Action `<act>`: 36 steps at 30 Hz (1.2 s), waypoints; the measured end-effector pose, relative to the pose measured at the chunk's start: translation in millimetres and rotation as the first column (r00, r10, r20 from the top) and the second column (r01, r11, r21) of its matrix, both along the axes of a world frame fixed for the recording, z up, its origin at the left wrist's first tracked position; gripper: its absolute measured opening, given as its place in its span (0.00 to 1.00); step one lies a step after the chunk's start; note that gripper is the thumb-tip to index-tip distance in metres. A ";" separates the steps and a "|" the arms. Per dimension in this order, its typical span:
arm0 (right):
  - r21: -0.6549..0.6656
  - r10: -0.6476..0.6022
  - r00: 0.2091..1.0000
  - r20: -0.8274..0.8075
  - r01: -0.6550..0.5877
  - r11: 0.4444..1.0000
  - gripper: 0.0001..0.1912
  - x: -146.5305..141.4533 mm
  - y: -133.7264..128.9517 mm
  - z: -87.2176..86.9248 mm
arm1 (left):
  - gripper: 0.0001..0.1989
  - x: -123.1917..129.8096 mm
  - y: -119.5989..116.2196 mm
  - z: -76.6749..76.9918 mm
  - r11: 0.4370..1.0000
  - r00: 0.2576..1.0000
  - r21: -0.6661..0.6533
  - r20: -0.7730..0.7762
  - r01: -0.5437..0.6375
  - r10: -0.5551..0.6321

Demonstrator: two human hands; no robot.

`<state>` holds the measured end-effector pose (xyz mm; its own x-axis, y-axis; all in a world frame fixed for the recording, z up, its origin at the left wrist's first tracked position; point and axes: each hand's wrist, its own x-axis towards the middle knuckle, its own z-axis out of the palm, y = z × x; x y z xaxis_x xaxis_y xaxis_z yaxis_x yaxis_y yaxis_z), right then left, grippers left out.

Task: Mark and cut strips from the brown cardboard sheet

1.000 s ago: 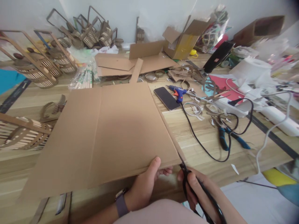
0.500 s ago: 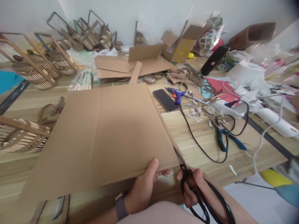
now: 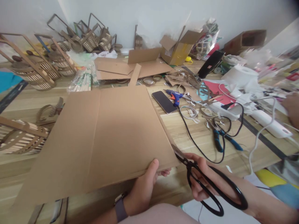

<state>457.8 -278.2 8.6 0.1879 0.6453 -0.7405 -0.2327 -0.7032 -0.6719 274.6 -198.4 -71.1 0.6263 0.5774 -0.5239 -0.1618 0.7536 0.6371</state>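
A large brown cardboard sheet (image 3: 123, 130) with a crease and a narrow strip at its far edge spreads in front of me. My left hand (image 3: 146, 183), with a watch on the wrist, grips its near edge, thumb on top and fingers underneath. In my right hand (image 3: 201, 174) is a pair of black-handled scissors (image 3: 205, 183), its blades at the sheet's right edge close to the near corner. Part of the blades is hidden by the cardboard.
Right of the sheet lie a phone (image 3: 164, 101), a blue glue gun (image 3: 174, 96) with its cord, and blue-handled pliers (image 3: 218, 140). Small slatted baskets (image 3: 32, 73) stand at the left. An open carton (image 3: 178, 49) sits behind. Another person's hand (image 3: 291, 105) shows at the right edge.
My right hand and the scissors have shifted slightly right and up, and the handles have turned outward to the right. The left hand keeps its grip on the cardboard.
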 end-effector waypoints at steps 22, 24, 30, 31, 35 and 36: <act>0.027 0.255 0.963 0.090 -0.258 0.966 0.39 13.9 74.2 -10.7 | 0.35 1.8 2.0 -10.1 1.000 0.994 -0.023 0.111 -0.020 0.023; 0.051 0.259 0.961 0.097 -0.265 0.963 0.39 13.8 74.2 -13.2 | 0.35 1.8 3.3 -8.7 0.999 0.993 -0.038 0.116 -0.023 0.027; 0.115 0.252 0.950 0.182 -0.276 0.954 0.39 9.4 69.0 -14.7 | 0.33 -0.7 2.9 -8.2 0.999 0.988 -0.038 0.150 -0.023 0.029; 0.119 0.248 0.946 0.211 -0.277 0.954 0.39 8.0 67.8 -15.2 | 0.33 -0.9 2.6 -8.5 0.999 0.988 -0.029 0.150 -0.027 0.032; 0.137 0.227 0.954 0.194 -0.256 0.957 0.40 1.2 66.3 -17.4 | 0.32 0.2 3.0 -8.1 1.000 0.986 0.001 0.164 -0.027 0.027; 0.140 0.220 0.959 0.177 -0.245 0.959 0.39 -0.6 66.9 -17.4 | 0.32 0.8 3.6 -7.9 1.000 0.984 0.006 0.175 -0.023 0.022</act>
<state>457.2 -211.3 -8.9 0.1248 0.7917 -0.5980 0.0427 -0.6064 -0.7940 275.5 -194.9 -79.0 0.6946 0.5962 -0.4026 -0.2881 0.7433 0.6037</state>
